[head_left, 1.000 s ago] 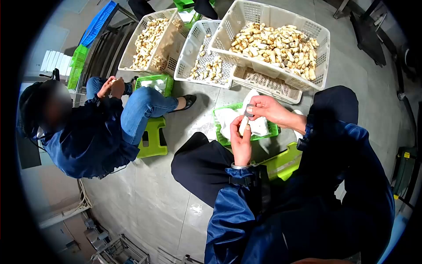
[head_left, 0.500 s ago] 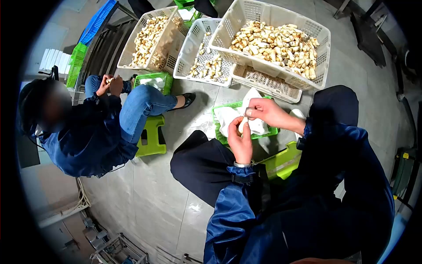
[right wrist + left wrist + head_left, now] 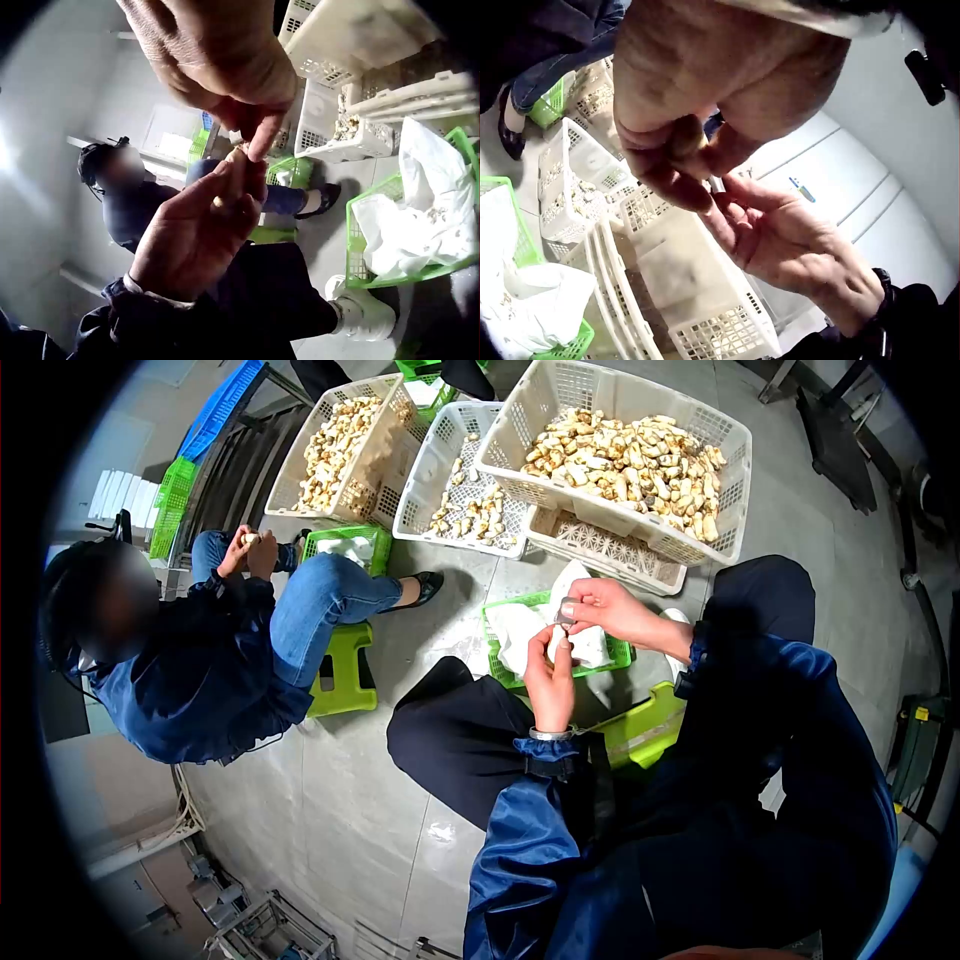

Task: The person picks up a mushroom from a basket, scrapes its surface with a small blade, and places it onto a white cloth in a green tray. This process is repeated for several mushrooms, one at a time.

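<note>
My left hand grips a small pale stubby piece upright over the green basket. Just above it, my right hand pinches a small grey tool against the top of the piece. In the left wrist view, the left hand curls round the piece, with the right hand just behind. In the right wrist view, the right hand has its fingertips on the piece, which the left hand holds. The tool is hidden in both wrist views.
A white bag lines the green basket. Beyond it stand white crates full of pale pieces. At the left a second person sits on a green stool beside another green basket. My green stool is under me.
My right hand dipped onto the piece, then lifted slightly, showing the grey tool again. My left hand stayed in place. The other person's hands rose a little.
</note>
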Demonstrator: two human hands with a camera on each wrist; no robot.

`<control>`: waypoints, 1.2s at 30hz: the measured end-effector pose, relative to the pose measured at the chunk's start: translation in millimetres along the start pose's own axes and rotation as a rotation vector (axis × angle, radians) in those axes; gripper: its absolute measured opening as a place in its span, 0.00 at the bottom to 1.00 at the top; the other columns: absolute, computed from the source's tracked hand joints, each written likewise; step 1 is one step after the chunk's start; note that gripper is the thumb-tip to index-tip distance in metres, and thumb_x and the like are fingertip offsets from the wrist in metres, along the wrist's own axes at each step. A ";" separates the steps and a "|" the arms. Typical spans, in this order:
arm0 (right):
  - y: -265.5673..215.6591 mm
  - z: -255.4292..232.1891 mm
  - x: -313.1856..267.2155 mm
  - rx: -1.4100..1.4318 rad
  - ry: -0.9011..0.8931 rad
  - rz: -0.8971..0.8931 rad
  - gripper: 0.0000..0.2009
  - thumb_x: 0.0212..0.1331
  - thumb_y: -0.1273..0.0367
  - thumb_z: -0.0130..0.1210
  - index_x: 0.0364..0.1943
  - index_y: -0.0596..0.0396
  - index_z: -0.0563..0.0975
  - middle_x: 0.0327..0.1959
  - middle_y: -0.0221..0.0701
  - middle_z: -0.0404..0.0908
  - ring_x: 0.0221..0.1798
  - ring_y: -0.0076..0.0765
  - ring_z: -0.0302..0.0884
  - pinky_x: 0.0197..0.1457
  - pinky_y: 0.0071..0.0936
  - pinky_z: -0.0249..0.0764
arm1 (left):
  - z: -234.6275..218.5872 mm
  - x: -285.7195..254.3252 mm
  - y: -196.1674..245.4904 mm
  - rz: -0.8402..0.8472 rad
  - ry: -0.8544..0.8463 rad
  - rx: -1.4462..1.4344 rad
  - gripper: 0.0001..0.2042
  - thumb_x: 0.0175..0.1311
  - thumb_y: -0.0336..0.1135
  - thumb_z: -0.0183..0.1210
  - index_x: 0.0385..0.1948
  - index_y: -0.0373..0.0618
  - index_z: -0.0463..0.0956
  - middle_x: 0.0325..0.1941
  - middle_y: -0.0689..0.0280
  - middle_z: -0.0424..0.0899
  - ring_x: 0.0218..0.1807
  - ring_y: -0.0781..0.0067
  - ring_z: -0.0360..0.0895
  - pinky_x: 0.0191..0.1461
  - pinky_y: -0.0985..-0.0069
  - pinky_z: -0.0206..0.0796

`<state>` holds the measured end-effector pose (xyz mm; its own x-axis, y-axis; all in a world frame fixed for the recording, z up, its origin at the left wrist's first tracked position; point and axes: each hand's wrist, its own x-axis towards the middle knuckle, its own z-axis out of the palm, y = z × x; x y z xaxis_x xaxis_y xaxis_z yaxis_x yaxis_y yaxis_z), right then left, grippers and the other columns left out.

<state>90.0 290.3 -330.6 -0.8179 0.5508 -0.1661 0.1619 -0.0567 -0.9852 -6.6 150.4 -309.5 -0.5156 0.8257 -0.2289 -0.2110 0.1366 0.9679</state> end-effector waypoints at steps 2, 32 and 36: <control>-11.9 3.5 -5.9 0.086 0.019 0.053 0.07 0.62 0.70 0.51 0.32 0.60 0.73 0.31 0.26 0.74 0.36 0.21 0.74 0.43 0.22 0.75 | 2.1 -1.7 9.5 -0.055 0.014 -0.005 0.12 0.65 0.29 0.51 0.47 0.36 0.67 0.38 0.65 0.74 0.35 0.82 0.69 0.38 0.83 0.64; -44.1 9.3 -6.8 0.372 0.022 0.168 0.07 0.62 0.68 0.52 0.31 0.58 0.72 0.30 0.25 0.74 0.35 0.18 0.72 0.39 0.19 0.72 | 6.8 0.0 6.8 0.239 0.160 0.073 0.17 0.58 0.22 0.54 0.49 0.38 0.64 0.44 0.64 0.69 0.47 0.75 0.66 0.53 0.78 0.60; -48.7 11.0 -11.7 0.264 -0.032 0.031 0.07 0.61 0.69 0.52 0.30 0.59 0.73 0.28 0.25 0.74 0.35 0.17 0.71 0.39 0.18 0.70 | 9.4 -1.7 13.0 0.213 0.208 0.072 0.17 0.57 0.22 0.55 0.48 0.38 0.65 0.44 0.65 0.69 0.46 0.75 0.67 0.51 0.78 0.61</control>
<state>85.6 277.5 -281.2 -0.8323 0.5193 -0.1939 0.0413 -0.2906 -0.9559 -0.7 155.9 -295.5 -0.7024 0.7112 -0.0293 -0.0247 0.0168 0.9996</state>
